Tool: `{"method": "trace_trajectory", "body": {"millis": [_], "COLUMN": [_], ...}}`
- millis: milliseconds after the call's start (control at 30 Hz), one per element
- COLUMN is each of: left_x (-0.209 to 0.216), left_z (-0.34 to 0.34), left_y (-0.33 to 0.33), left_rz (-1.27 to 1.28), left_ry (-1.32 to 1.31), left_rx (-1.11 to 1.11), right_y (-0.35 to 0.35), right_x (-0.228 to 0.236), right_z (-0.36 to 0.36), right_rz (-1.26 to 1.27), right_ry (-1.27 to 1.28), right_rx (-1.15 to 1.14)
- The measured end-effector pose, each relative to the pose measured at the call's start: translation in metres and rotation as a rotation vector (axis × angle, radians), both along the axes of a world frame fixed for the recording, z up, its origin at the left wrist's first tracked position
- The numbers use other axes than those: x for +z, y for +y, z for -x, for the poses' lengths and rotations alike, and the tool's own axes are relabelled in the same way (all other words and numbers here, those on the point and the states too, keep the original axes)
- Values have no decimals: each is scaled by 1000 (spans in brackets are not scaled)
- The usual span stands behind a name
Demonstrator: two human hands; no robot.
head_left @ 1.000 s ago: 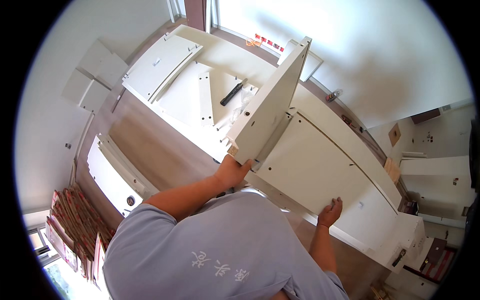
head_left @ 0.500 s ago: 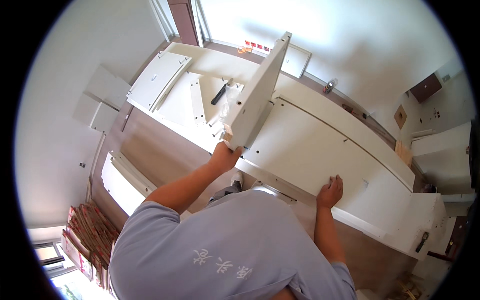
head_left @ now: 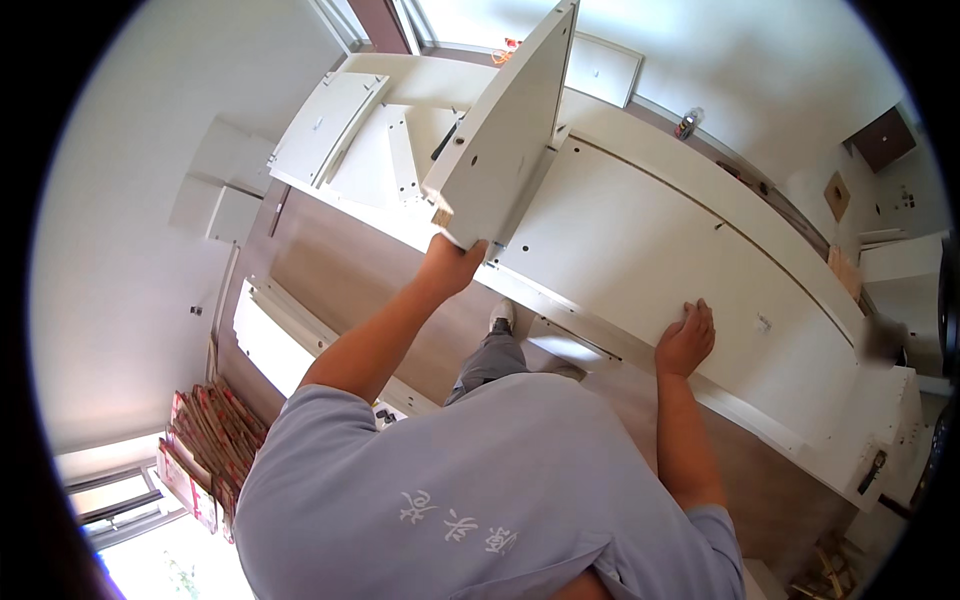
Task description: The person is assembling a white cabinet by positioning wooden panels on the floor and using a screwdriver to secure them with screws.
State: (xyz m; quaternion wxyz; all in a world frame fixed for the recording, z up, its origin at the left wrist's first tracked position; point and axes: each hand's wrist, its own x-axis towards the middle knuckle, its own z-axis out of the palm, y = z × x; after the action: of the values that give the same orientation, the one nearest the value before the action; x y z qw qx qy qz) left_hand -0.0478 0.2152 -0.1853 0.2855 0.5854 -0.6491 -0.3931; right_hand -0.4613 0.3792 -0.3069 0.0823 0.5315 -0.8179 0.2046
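Observation:
My left hand (head_left: 455, 267) is closed round the near lower corner of a white panel (head_left: 512, 130). The panel stands on edge, with drilled holes and a chipped, bare-wood spot at that corner. Its foot meets the left end of a long white board (head_left: 640, 255) lying flat; whether the two are fastened I cannot tell. Farther right, my right hand (head_left: 687, 338) rests on the board near its front edge, fingers extended and holding nothing. Behind the upright panel a black tool (head_left: 445, 140) is mostly hidden.
Smaller white panels (head_left: 325, 125) and a drilled strip (head_left: 403, 155) lie at the left. More boards (head_left: 275, 335) lie on the floor. Flattened cardboard (head_left: 215, 430) leans lower left. A bottle (head_left: 689, 123) stands by the far wall, and a dark tool (head_left: 872, 472) lies at the right end.
The view has shifted, so the scene sits higher. The upright panel has tilted slightly left in my left hand, covering more of the black tool. My right hand keeps its place on the board.

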Motion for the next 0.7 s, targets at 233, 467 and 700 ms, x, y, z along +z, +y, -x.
{"method": "trace_trajectory", "body": {"millis": [233, 467, 700], "left_x": [-4, -7, -16], "left_z": [5, 8, 21], "left_y": [-12, -7, -2], "left_rz": [-75, -7, -31], "left_ry": [17, 65, 41], "left_rx": [47, 85, 40], "right_y": [0, 0, 0], "right_x": [-5, -5, -6], "right_z": [2, 2, 1], "right_rz": [-39, -37, -55], "right_ry": [-16, -36, -51], "right_rx": [-8, 5, -19]}}
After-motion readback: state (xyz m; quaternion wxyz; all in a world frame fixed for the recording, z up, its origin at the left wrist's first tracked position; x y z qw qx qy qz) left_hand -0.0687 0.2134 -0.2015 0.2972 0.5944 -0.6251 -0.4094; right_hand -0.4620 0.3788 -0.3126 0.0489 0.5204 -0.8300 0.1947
